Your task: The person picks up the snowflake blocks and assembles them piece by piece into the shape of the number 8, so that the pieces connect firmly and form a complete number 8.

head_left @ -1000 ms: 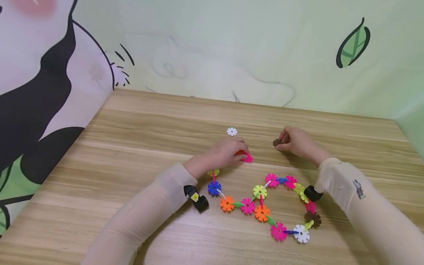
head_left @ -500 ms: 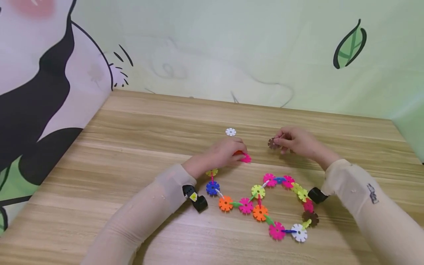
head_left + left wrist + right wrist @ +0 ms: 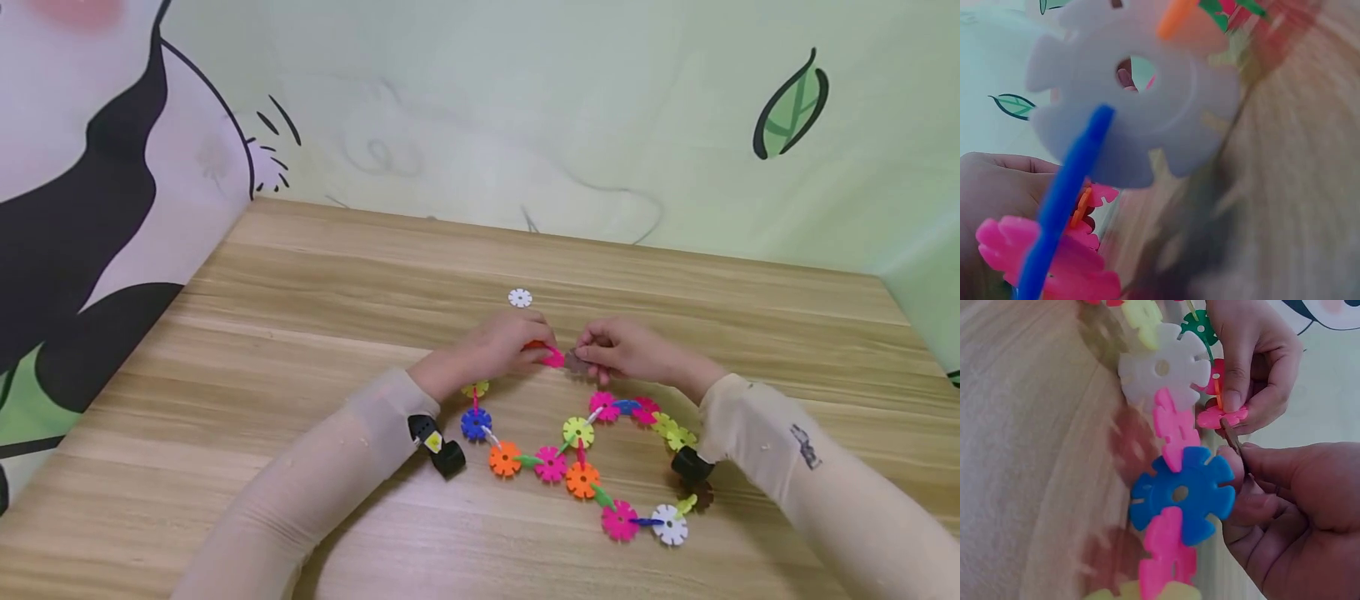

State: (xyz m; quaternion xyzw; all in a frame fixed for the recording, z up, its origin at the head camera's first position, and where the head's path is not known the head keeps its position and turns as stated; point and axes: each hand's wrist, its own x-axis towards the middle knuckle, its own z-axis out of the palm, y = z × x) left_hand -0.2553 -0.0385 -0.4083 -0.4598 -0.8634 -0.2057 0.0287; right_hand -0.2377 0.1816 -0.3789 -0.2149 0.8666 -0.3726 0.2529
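Observation:
My left hand [image 3: 510, 340] pinches a pink notched plastic disc [image 3: 554, 358], joined to an orange disc [image 3: 534, 344] that the fingers partly cover. Facing it, my right hand [image 3: 636, 357] pinches a brown notched disc [image 3: 577, 363] between thumb and fingers. In the right wrist view the brown disc [image 3: 1233, 439], seen edge-on, meets the rim of the pink disc [image 3: 1209, 419]; how deep it sits in a slot I cannot tell. Below both hands lies a chain of linked colourful discs [image 3: 619, 522], which forms a loop at right and a branch leading left to a blue disc [image 3: 476, 424].
A loose white disc [image 3: 520, 297] lies flat on the wooden table [image 3: 360, 292] beyond my left hand. A printed wall [image 3: 480, 125] borders the table's back. Black wrist cameras hang close over the table, the right one [image 3: 692, 464] over part of the loop.
My right hand has moved left and toward me, bringing the brown disc up to the pink one. My left hand stays nearly in place, still pinching the pink disc.

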